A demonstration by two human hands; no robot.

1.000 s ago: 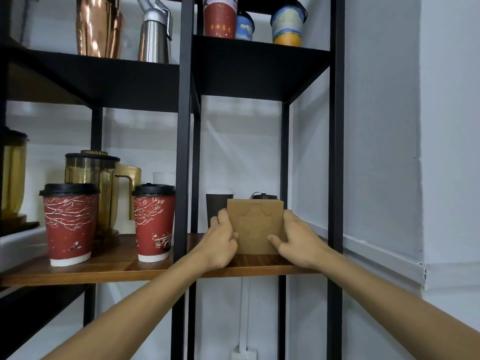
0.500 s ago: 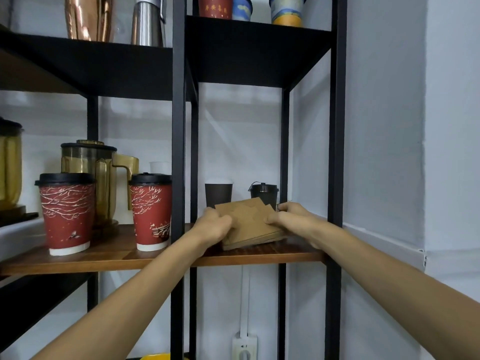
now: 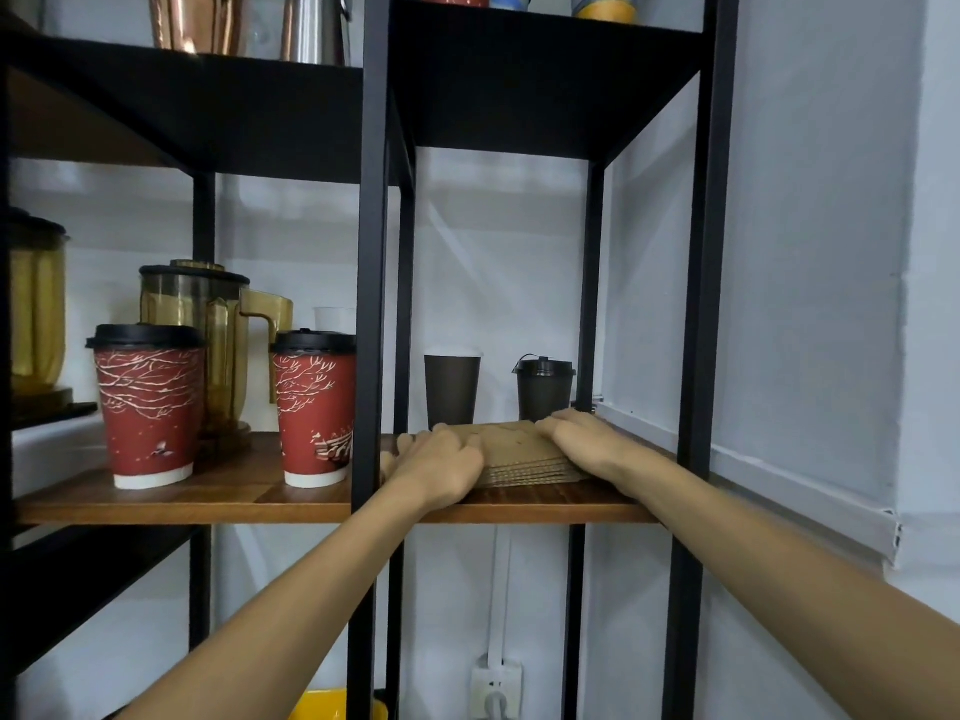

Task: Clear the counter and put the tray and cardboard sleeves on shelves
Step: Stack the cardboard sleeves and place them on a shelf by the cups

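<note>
Cardboard sleeves lie flat as stack on wooden shelf, right bay, near two dark cups. Left hand and right hand flank stack, fingers curled against its sides. Advice: square edges, release gently, avoid nudging cups.

A black metal shelving frame is filling most of the view, standing against a pale grey-white wall. A brown wooden board is sitting across the frame at mid height, with dark boards running above it. Right of the frame, a white cable strip is slanting down along the wall. Below the wooden board, a white wall socket is showing between the frame's posts. Soft, even light is falling on the wall.
</note>
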